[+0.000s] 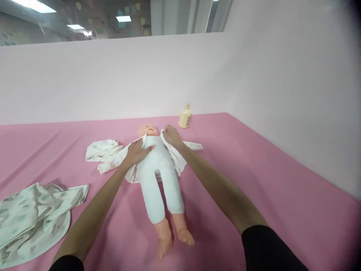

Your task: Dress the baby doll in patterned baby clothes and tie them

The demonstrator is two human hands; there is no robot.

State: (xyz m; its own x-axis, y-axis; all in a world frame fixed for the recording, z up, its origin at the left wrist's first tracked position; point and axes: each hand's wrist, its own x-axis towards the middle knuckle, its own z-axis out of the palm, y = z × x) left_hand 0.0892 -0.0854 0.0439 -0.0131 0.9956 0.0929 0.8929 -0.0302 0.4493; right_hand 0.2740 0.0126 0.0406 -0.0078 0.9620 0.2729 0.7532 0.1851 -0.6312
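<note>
A baby doll with a white cloth body lies on its back, its feet toward me. Under it and around its arms is a white patterned baby shirt, spread apart at the front. My left hand rests on the doll's chest at the left edge of the shirt, fingers stretched and thumb apart. Near the doll's neck, my right hand pinches the shirt's edge on the right side. The right fingertips are partly hidden behind the hand.
A pale yellow pump bottle stands at the back near the white wall. Folded white patterned cloth lies left of the doll. A larger leaf-print cloth is at the near left on the pink surface.
</note>
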